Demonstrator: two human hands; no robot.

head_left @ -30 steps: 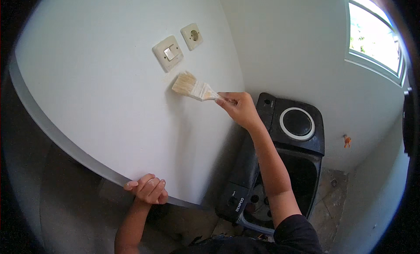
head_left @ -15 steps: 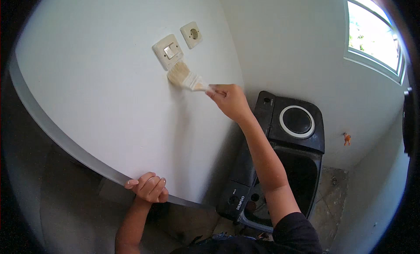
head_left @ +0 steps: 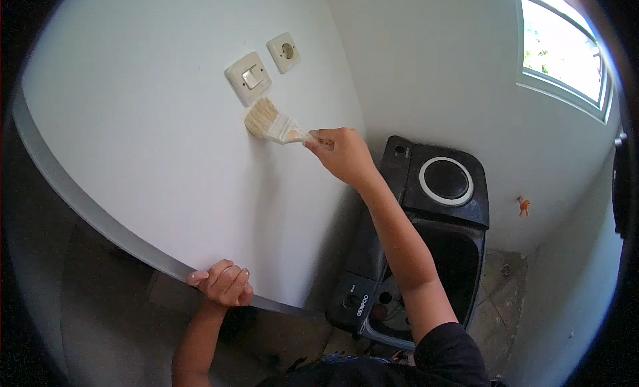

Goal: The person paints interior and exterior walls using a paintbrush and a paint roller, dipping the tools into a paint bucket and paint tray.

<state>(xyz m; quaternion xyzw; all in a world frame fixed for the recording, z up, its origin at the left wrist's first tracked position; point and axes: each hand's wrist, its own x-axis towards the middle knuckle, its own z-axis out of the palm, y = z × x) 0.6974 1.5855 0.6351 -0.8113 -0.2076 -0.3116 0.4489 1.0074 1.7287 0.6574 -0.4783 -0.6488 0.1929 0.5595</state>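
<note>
My right hand [head_left: 333, 147] is closed on the wooden-handled paintbrush [head_left: 271, 124], whose pale bristles are at the white wall [head_left: 160, 147], just below a cream light switch [head_left: 249, 79]. A cream socket [head_left: 285, 52] sits above and right of the switch. At lower left, my left hand [head_left: 223, 284] has its fingers curled at the grey edge [head_left: 106, 227] along the bottom of that white surface, seemingly gripping it.
A black washing machine [head_left: 444, 237] with a round lid stands below and right of my right arm, against the far wall. That wall carries an orange tap [head_left: 523, 206] and a bright framed window [head_left: 559, 47] at upper right. Grey tiled floor [head_left: 499, 294] shows beside the machine.
My right hand and the brush have moved left and a little up, bringing the bristles under the switch. My left hand stays on the edge. The view has shifted slightly.
</note>
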